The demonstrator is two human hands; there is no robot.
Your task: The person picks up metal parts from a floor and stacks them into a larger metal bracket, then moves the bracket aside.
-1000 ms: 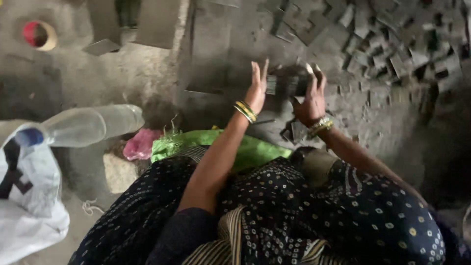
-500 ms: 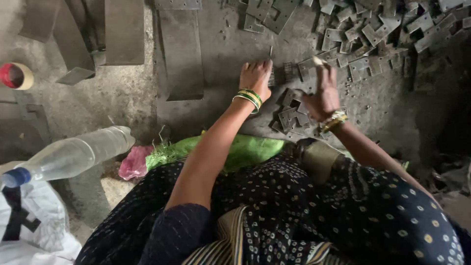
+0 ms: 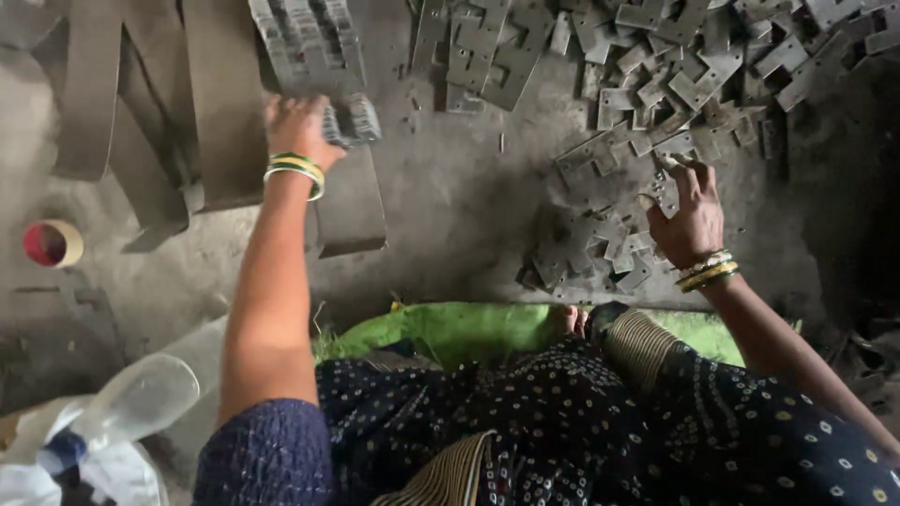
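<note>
My left hand (image 3: 300, 131) reaches far forward and grips the near end of a stacked row of small grey metal pieces (image 3: 314, 56) lying on flat metal strips. My right hand (image 3: 689, 211) rests on a scattered pile of small notched metal plates (image 3: 609, 244) on the grey floor, its fingers curled over one or two of them. Both wrists wear green and gold bangles. My dotted dark dress fills the bottom of the view.
Long flat metal strips (image 3: 141, 112) lie at the upper left. More loose plates (image 3: 712, 56) spread across the top right. A red and tan tape roll (image 3: 53, 243) sits at the left. A clear plastic bottle (image 3: 141, 403) and a green cloth (image 3: 469, 328) lie near my lap.
My left hand has moved away from the right one, up and to the left onto the stacked row. My right hand has dropped onto the plate pile. The view has tilted.
</note>
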